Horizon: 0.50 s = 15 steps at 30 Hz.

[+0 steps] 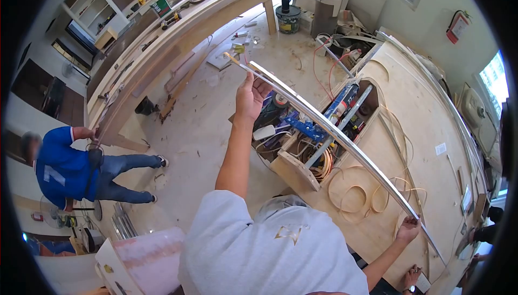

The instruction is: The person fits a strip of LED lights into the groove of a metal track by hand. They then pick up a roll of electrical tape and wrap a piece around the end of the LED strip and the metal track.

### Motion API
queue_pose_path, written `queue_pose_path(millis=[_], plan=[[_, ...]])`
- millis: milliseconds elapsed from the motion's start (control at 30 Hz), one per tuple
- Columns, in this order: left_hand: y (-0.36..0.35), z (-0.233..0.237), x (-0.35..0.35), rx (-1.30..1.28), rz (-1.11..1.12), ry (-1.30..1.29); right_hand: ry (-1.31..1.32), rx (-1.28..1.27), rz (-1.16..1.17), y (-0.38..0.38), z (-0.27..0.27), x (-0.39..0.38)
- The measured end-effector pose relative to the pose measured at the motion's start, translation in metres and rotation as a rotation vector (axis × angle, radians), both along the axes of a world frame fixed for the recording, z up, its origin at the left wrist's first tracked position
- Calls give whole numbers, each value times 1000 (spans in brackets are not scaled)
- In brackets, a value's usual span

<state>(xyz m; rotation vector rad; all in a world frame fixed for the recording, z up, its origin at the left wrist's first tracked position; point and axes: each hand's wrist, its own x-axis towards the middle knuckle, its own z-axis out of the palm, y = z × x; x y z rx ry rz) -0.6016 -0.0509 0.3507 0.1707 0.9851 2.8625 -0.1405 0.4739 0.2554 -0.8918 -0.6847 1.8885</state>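
A long, thin metal strip [345, 139] stretches diagonally in front of me, above a wooden tool tray. My left hand [252, 96] grips it near its far upper end, fingers curled round it. Down at the lower right, my right hand [408, 229] pinches the strip near its other end. Under the strip, the wooden tool tray [295, 170] holds a blue tool [307, 129], coiled cords and metal tubes. Part of the tray's contents is hidden by the strip.
A plywood sheet [399, 149] with loose edging coils [345, 190] lies right. A co-worker's hand [413, 277] with a watch is at its lower edge. A person in blue [65, 154] stands left by a long curved workbench [216, 17]. A dark bucket [288, 21] stands behind.
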Motion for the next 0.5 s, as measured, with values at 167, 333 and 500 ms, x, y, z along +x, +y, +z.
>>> queue_pose_path(millis=[167, 333, 500], plan=[[-2, -9, 3, -70, 46, -25, -31, -33, -20, -14, 11, -5], [-4, -12, 4, -52, 22, -18, -6, -19, 27, -15, 8, -1], [-5, -6, 8, -4, 2, -30, -1, 6, 65, 0, -4, 6]])
